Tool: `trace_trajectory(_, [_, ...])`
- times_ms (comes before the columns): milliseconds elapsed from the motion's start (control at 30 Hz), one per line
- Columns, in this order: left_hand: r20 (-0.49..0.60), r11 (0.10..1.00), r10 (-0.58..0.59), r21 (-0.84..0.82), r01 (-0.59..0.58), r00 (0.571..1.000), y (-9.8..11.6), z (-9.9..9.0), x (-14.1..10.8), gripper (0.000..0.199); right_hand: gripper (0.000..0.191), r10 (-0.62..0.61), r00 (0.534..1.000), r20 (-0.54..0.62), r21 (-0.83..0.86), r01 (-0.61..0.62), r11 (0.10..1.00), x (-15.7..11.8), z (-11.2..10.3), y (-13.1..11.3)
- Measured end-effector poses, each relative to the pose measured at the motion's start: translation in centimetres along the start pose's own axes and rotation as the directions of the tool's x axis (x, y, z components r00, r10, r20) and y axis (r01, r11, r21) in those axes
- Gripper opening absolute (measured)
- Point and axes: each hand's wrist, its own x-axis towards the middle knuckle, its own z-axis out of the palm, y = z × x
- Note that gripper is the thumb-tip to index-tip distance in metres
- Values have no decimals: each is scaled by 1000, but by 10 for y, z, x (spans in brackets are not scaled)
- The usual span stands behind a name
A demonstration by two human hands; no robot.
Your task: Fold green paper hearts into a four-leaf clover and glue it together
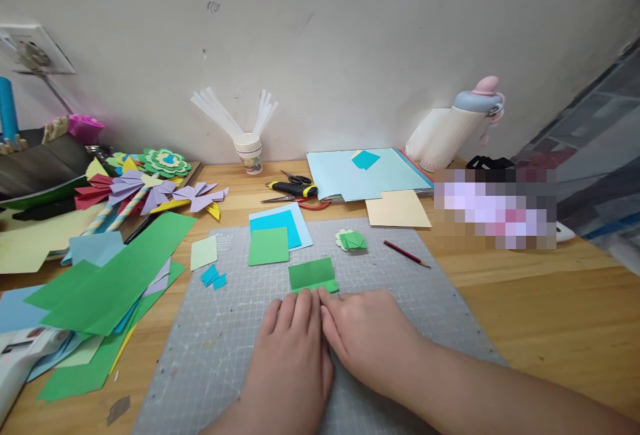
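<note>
A green paper [311, 273] lies on the grey cutting mat [200, 368], its near edge folded over in a strip. My left hand [294, 355] bends over that near edge, fingertips pressed close together on the fold. From the right, my right hand [373, 335] meets it, with the index finger pushing down on the same strip and the other fingers curled under. Both thumbs are largely hidden. Beyond the paper sit a green square sheet [269, 246], a blue sheet [294, 227] beneath it, and a small folded green piece on a scalloped pale green paper [351, 240].
Green sheets [120, 275] and paper flowers [150, 188] crowd the left. Pliers and scissors [293, 188] lie behind the mat beside a paper cup [249, 153] of white strips. A pencil [406, 254] rests at the right; a bottle [457, 122] leans against the wall.
</note>
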Motion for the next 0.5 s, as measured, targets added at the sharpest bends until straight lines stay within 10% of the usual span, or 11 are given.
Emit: trace_trajectory(500, [-24,997,-29,-71,27,999,-2,-3,3,49,19,116,991,62,-60,-113,992,2,-3,6])
